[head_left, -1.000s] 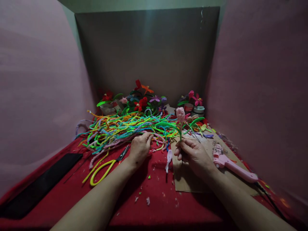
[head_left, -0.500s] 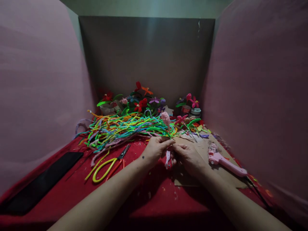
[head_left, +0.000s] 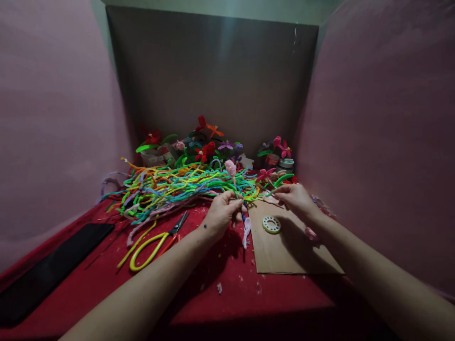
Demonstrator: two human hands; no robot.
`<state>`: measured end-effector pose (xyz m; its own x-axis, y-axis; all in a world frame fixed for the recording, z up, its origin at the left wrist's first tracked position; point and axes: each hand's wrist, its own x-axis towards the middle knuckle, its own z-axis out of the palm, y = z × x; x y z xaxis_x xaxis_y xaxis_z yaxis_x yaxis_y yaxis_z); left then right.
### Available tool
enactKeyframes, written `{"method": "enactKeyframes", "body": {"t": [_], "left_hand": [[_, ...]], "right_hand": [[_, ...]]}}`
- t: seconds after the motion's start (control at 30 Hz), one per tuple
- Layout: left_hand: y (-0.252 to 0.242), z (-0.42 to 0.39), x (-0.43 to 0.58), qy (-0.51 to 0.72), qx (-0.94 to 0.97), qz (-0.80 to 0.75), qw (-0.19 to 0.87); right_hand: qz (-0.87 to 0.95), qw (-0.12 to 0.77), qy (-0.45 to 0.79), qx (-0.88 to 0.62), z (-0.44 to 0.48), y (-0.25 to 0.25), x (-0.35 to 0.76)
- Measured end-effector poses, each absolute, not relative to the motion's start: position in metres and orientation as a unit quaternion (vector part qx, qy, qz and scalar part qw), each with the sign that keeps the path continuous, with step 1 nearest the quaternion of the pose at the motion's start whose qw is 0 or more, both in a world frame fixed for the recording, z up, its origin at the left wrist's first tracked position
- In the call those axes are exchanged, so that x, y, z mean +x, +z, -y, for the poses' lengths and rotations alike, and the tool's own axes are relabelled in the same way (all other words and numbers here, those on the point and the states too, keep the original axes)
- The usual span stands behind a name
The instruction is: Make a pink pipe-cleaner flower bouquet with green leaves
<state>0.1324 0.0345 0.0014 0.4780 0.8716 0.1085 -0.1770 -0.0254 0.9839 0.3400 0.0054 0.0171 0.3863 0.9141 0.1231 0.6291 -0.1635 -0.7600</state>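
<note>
My left hand (head_left: 225,210) is closed round the stem of a fuzzy pale pink flower bud (head_left: 231,167), which stands upright above the fingers. Just below those fingers is a pale pink petal-like piece (head_left: 247,227); whether it is joined to the stem I cannot tell. Out to the right, my right hand (head_left: 295,199) has its fingertips pinched beside a green leaf (head_left: 284,180) and a pink flower (head_left: 266,174). A thin green line shows between the hands, but what the right fingers hold is unclear.
Colourful pipe cleaners (head_left: 185,187) are heaped behind my hands. Yellow-handled scissors (head_left: 152,246) and a black flat object (head_left: 60,270) lie left. A white ring with holes (head_left: 271,225) rests on cardboard (head_left: 284,258). My right forearm mostly covers the pink glue gun (head_left: 311,233).
My right hand has parted from the left and moved right and up, uncovering the white ring. The left hand still holds the bud. The view has shifted slightly.
</note>
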Motion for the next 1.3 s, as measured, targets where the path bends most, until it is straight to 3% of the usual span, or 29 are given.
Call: {"method": "enactKeyframes", "body": {"t": [0.17,0.3,0.43,0.57,0.73,0.97,1.3], "left_hand": [[-0.008,-0.032,0.131,0.397,0.581,-0.306,0.641],[-0.01,-0.031,0.129,0.392,0.579,-0.326,0.637],[-0.013,-0.035,0.127,0.398,0.567,-0.316,0.648],[-0.015,-0.038,0.129,0.405,0.553,-0.294,0.666],[-0.011,-0.037,0.132,0.442,0.547,-0.265,0.66],[-0.006,-0.038,0.129,0.469,0.541,-0.291,0.634],[0.005,-0.03,0.125,0.483,0.596,-0.304,0.565]], "right_hand": [[0.476,0.29,0.099,-0.825,-0.053,0.01,0.379],[0.461,0.279,0.079,-0.839,-0.07,-0.005,0.382],[0.46,0.324,0.071,-0.824,-0.069,-0.002,0.386],[0.457,0.43,0.069,-0.775,-0.052,0.012,0.388],[0.486,0.559,0.177,-0.649,-0.028,0.016,0.357],[0.515,0.611,0.356,-0.485,-0.011,-0.001,0.29],[0.534,0.562,0.447,-0.446,0.012,-0.012,0.265]]}}
